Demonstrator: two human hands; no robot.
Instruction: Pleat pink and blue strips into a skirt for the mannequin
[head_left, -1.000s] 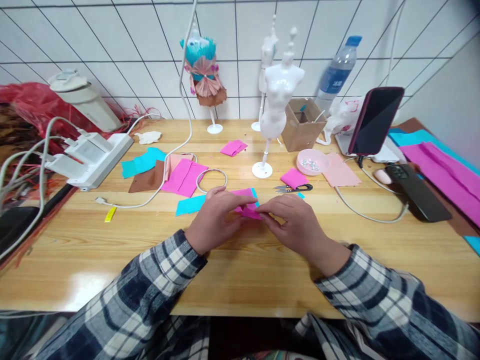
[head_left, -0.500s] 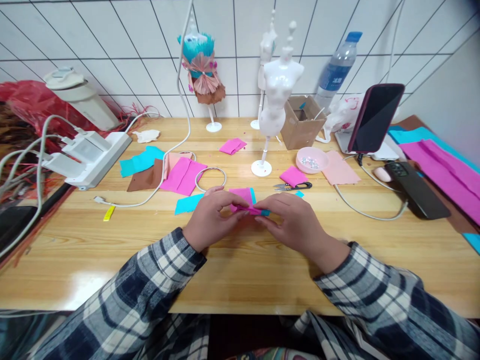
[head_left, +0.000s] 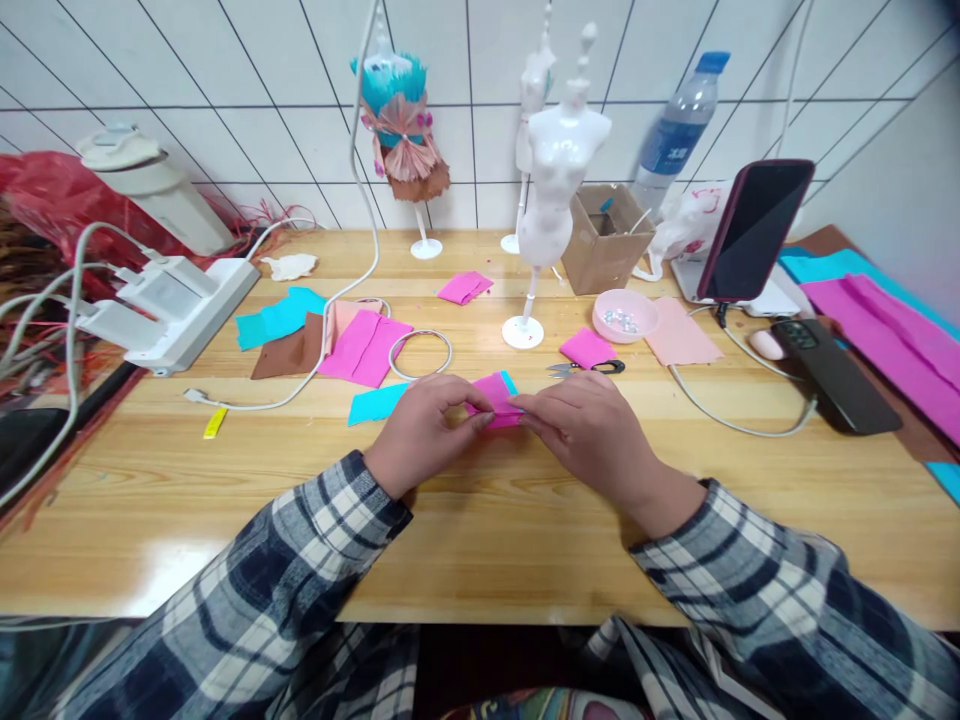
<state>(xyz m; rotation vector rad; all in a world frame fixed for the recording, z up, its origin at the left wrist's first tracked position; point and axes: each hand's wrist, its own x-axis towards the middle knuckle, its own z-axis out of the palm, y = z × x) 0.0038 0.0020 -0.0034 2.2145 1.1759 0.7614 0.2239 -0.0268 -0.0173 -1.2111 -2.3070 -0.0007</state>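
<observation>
Using the front mannequin (head_left: 562,170) as landmark; pink paper (head_left: 491,388) with a blue edge is lying on its near side, slightly left; left hand (head_left: 427,430) is pinching the paper's left part, thumb against finger; right hand (head_left: 592,435) is pinching its right end; judged step: creasing or folding the near edge; next move is probably calling for even, light pinches; scissors (head_left: 612,367), right of the mannequin, are crowding the right hand; nearer than the mannequin, bench (head_left: 480,560) is offering room.
</observation>
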